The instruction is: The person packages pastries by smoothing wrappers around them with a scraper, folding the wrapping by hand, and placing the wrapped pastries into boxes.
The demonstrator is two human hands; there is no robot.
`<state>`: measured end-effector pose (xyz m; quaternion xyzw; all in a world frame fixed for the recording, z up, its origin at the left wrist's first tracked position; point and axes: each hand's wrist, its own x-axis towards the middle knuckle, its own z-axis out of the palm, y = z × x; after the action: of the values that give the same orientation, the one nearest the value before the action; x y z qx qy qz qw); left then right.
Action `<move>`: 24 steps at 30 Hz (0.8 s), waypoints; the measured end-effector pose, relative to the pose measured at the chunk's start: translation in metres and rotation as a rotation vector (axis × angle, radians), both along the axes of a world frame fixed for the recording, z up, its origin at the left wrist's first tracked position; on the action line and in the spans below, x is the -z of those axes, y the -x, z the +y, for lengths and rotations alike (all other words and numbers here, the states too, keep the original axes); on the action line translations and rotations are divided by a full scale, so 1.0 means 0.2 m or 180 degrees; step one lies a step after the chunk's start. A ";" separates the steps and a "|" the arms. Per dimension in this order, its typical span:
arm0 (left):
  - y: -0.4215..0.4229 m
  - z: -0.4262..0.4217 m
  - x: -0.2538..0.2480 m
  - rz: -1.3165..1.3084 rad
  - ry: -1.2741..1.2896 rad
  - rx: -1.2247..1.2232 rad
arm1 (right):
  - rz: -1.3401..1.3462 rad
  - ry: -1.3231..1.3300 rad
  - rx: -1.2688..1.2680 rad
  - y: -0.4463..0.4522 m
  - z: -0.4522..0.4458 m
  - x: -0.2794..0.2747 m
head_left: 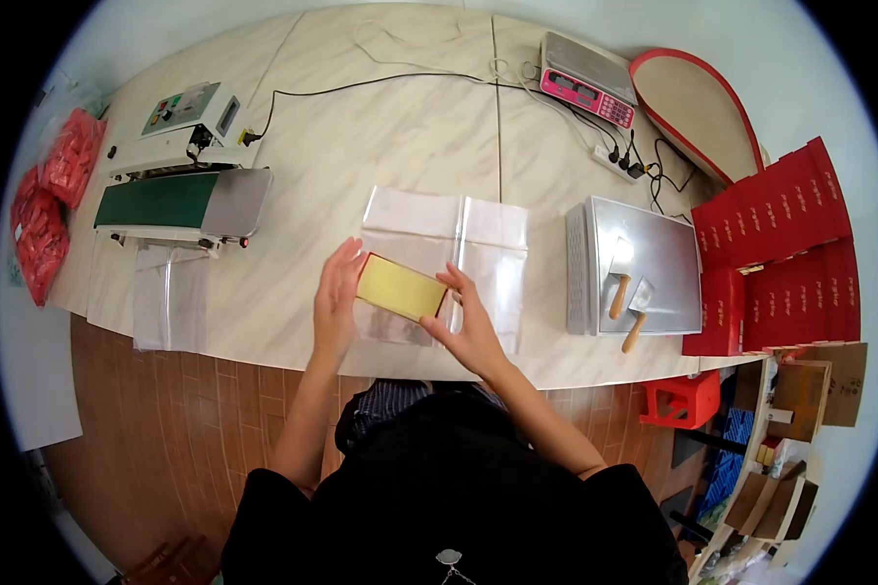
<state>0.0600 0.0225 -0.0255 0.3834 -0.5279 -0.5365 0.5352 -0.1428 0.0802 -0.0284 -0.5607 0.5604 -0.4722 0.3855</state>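
Note:
Between my two hands is a small rectangular box (400,288) with a yellow face turned up and red edges, tilted a little down to the right. My left hand (337,292) presses against its left end with the fingers nearly straight. At the right end, my right hand (466,327) grips it between thumb and fingers. Beneath the box, clear plastic bags (493,234) lie flat on the table, partly hidden by the box and hands.
A sealing machine (180,195) with a green belt stands left, more clear bags (171,292) below it. To the right are a metal case (644,234) bearing two wooden-handled scrapers (622,283), stacked red boxes (780,219), a pink-panelled scale (590,83) and cables.

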 end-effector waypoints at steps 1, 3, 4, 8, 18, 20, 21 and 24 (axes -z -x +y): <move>0.01 -0.03 -0.03 -0.0446 -0.0113 -0.0107 | 0.0038 -0.0054 0.0099 0.02 -0.01 -0.06; 0.03 -0.07 -0.11 -0.1335 -0.0240 -0.0366 | 0.0565 -0.0143 0.0179 0.03 -0.06 -0.15; 0.04 -0.10 -0.14 -0.1345 -0.0223 -0.0342 | 0.1086 -0.0233 0.0238 0.03 -0.08 -0.17; 0.03 -0.18 -0.19 -0.2724 0.0281 -0.0392 | 0.1307 0.0321 0.0406 0.01 -0.14 -0.15; 0.25 -0.06 -0.43 -0.2808 0.1481 -0.0294 | 0.1730 0.0436 0.2553 0.84 0.11 -0.08; 0.34 -0.05 -0.44 -0.3200 0.1779 -0.0027 | 0.2051 0.0169 0.3054 1.10 0.23 0.05; 0.37 -0.06 -0.44 -0.3459 0.2132 0.0339 | 0.2300 -0.0061 0.3328 1.19 0.30 0.08; 0.39 -0.13 -0.38 -0.3887 0.2604 0.0952 | 0.3417 -0.1152 0.3346 1.49 0.45 0.28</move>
<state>-0.0185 -0.0038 0.0505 0.3076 -0.9348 -0.0563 0.1683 -0.4404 0.1703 -0.0851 -0.3013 0.9316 -0.1577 -0.1283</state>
